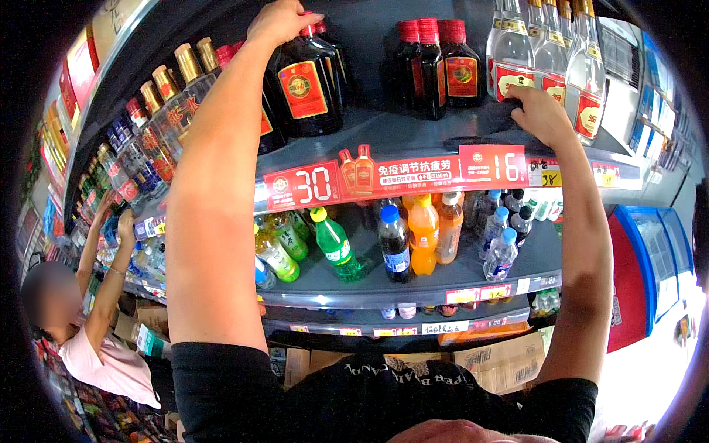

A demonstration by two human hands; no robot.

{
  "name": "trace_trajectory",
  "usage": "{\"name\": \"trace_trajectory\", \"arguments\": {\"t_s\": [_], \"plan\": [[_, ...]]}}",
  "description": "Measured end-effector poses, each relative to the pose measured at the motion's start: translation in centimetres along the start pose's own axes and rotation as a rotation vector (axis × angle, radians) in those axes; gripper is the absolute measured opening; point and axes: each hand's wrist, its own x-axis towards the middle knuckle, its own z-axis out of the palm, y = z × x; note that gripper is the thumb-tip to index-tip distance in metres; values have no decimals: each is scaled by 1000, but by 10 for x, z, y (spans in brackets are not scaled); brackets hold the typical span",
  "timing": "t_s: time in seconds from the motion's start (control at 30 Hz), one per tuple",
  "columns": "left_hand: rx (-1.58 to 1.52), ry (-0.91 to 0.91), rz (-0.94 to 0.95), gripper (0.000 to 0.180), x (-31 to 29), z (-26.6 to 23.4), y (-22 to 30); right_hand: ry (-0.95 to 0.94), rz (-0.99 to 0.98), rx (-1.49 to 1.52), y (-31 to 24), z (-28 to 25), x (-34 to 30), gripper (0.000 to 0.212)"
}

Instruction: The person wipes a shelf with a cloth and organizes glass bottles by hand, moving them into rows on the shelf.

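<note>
The flat-shouldered dark glass bottle with a red cap and a red-and-gold label (303,90) stands at 11 o'clock on the dark grey upper shelf (367,122). The left hand (284,23) reaches over its top, thumb and fingers pinching the red cap; the fingertips are partly hidden, and the hand is cut by the upper edge. A similar bottle shows only in part behind it, and another peeps out beside the left forearm, mostly covered.

At 2 o'clock the right hand (543,116) is curled just in front of clear glass bottles with red-and-white labels (586,96), whose tops are cropped. Its fingers are bent under, and I cannot tell whether they grip anything; a dark patch on the shelf at its 8 o'clock might be cloth or shadow.

Between the hands, at 1 o'clock, more red-capped dark bottles (443,70) cluster. Toward 10 o'clock, gold-capped clear bottles (173,100) run behind the left arm.

Under a red price strip (362,177), the next shelf bears a green plastic bottle (336,245) and an orange plastic bottle (423,236). At 8 o'clock another person in pink (111,365) reaches up, hands hard to make out.
</note>
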Motion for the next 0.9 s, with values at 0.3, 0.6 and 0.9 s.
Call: {"name": "trace_trajectory", "arguments": {"t_s": [0.3,0.6,0.9], "plan": [[-234,-99,65,24,-4,-5,53,-17,-7,-23,10,5,3,34],[-291,-77,50,24,-6,-4,83,-51,-3,-21,6,3,4,35],[-174,68,-18,30,-15,-2,92,-36,20,-22,7,3,3,35]]}}
